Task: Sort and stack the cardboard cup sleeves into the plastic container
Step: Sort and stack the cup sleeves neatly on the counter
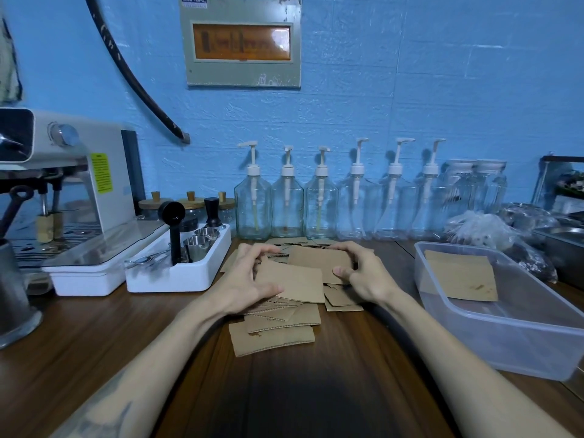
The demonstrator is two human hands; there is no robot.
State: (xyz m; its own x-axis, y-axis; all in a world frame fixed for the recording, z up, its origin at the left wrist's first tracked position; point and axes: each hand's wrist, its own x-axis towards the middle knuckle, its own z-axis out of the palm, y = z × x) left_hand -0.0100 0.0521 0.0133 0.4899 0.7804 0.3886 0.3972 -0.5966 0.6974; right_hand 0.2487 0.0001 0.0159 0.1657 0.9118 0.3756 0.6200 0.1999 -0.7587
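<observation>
A loose pile of flat brown cardboard cup sleeves (278, 330) lies on the wooden counter in the middle. My left hand (249, 279) rests on the pile's left side, fingers curled around the edge of an upper sleeve (294, 281). My right hand (363, 273) grips the right end of another sleeve (319, 259) lying just behind. A clear plastic container (518, 339) stands to the right, with a short stack of sleeves (461, 275) lying flat in its far end.
A white tray (177, 276) with metal cups and a black scoop sits left of the pile, beside an espresso machine (72, 184). A row of pump bottles (319, 203) lines the blue wall. Plastic bags (493, 229) and metal tubs sit behind the container.
</observation>
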